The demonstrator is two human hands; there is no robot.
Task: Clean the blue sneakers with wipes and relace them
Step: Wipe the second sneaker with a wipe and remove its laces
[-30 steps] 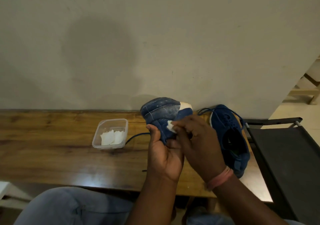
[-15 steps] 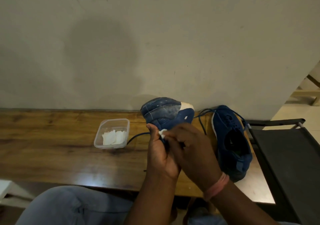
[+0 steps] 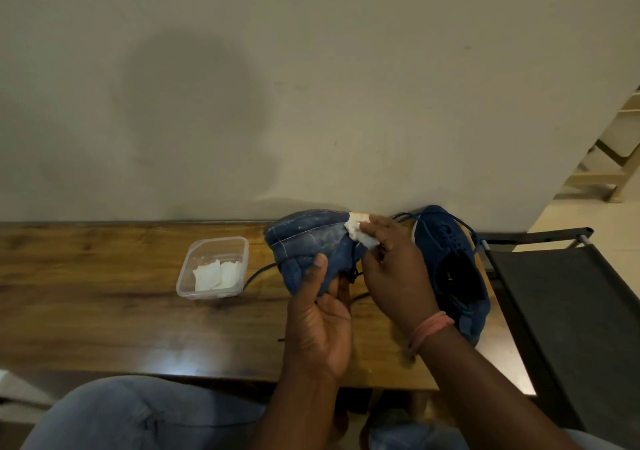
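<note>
My left hand grips a blue sneaker by its heel end and holds it above the wooden table, with its scuffed side turned up. My right hand pinches a crumpled white wipe and presses it against the sneaker's white toe end. The second blue sneaker lies on the table to the right, opening upward, its dark lace loose. A dark lace trails from the held shoe toward the tub.
A clear plastic tub with folded white wipes sits on the table left of the held shoe. A black chair stands at the table's right end. The wall runs along the table's far edge. My knees in jeans show below.
My right hand has slid the wipe from the shoe's near end, by my left thumb, up to its far white toe end. The held shoe has hardly moved.
</note>
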